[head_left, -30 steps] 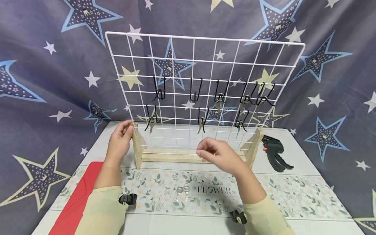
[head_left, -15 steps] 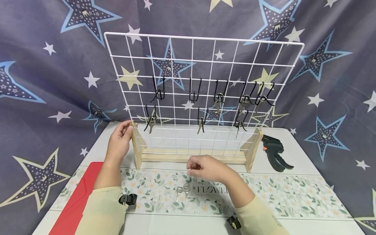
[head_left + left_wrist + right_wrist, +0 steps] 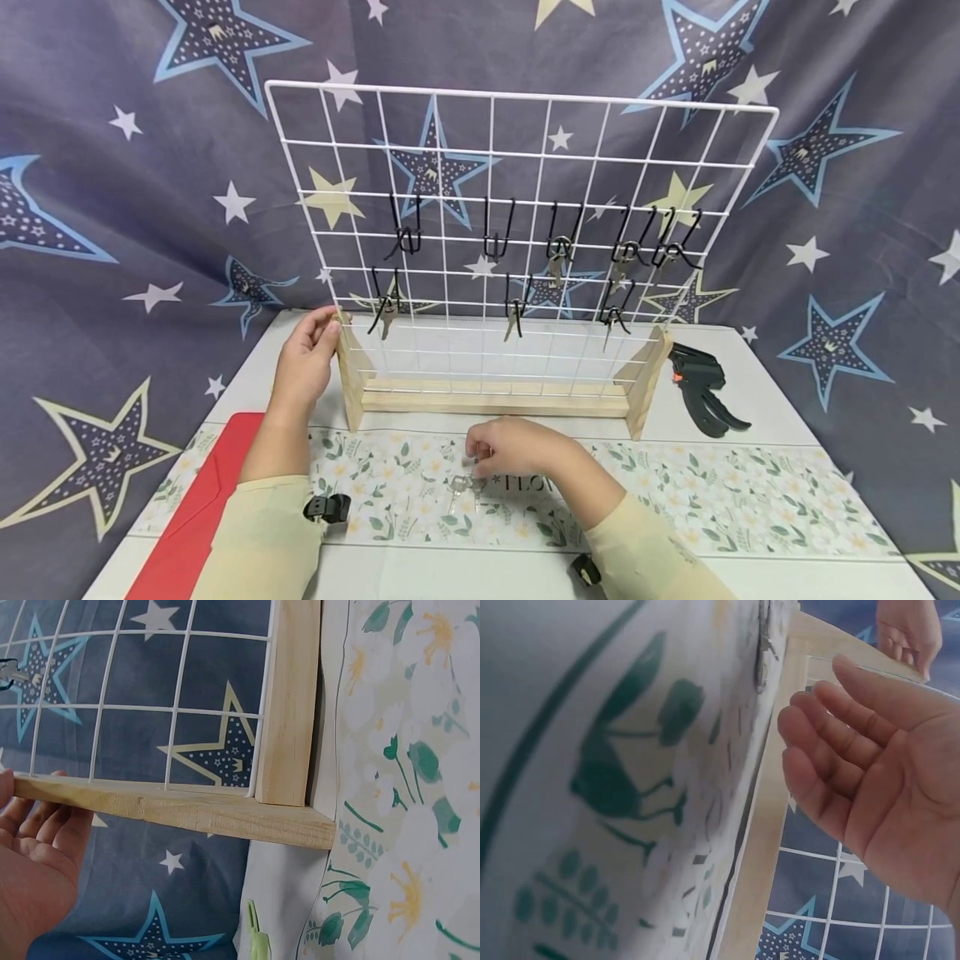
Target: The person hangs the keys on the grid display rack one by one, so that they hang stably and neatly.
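My left hand [image 3: 303,362] grips the wooden side piece [image 3: 351,379] of a stand that bears a white wire grid [image 3: 492,154]. In the left wrist view, the thumb and fingers lie on either side of that wood. My right hand [image 3: 517,450] holds nothing, its fingers loosely bent, just over the keys. Two keys [image 3: 456,494] lie on the flowered mat, one partly hidden by the right hand. Black hooks [image 3: 497,242] hang on the grid in two rows. Several carry keys [image 3: 556,265]; the two at upper left show no key.
A flowered mat [image 3: 712,500] spans the white table. At left lies a red folder-like item [image 3: 195,500]. A black trigger-handled tool [image 3: 701,392] lies right of the stand. A light green clip-like item [image 3: 258,937] shows near the stand's left side. Behind hangs a star-patterned cloth [image 3: 840,208].
My right hand has come down and leftward from in front of the grid to just over the keys on the mat. The left hand stays on the stand's side piece.
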